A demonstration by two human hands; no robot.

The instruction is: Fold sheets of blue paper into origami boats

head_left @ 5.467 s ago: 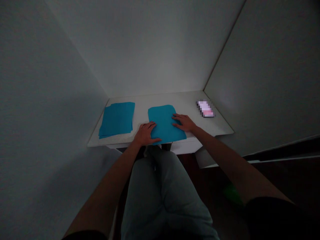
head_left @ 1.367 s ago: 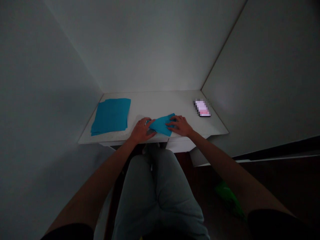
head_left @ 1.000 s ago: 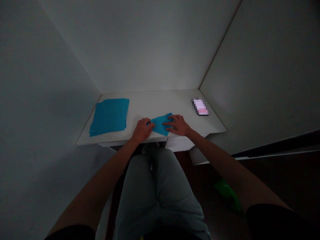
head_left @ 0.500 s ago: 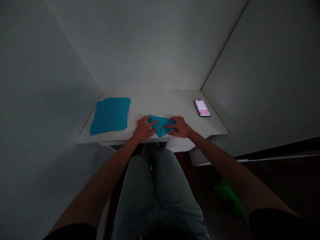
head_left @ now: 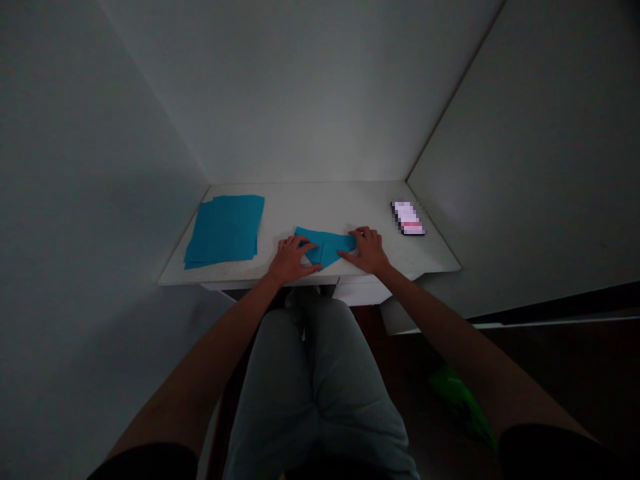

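Note:
A folded sheet of blue paper point(head_left: 329, 243) lies near the front edge of the white desk, broad along its far side and narrowing to a point toward me. My left hand point(head_left: 290, 259) grips its left side, with the thumb at the lower edge and the index finger on top. At the other end, my right hand point(head_left: 369, 252) has the right corner between its thumb and curled fingers. A crease or flap edge shows near the middle of the paper. Parts of both ends are covered by my fingers.
Several blue sheets point(head_left: 225, 228) lie in an uneven stack on the left of the desk point(head_left: 320, 200). A phone point(head_left: 408, 218) with its screen lit rests at the right. Walls border the desk at the back and sides. Something green point(head_left: 457, 397) is on the dark floor.
My right hand has moved outward to the paper's right corner, and its fingers have curled. The left thumb has shifted along the lower edge. The paper has turned slightly.

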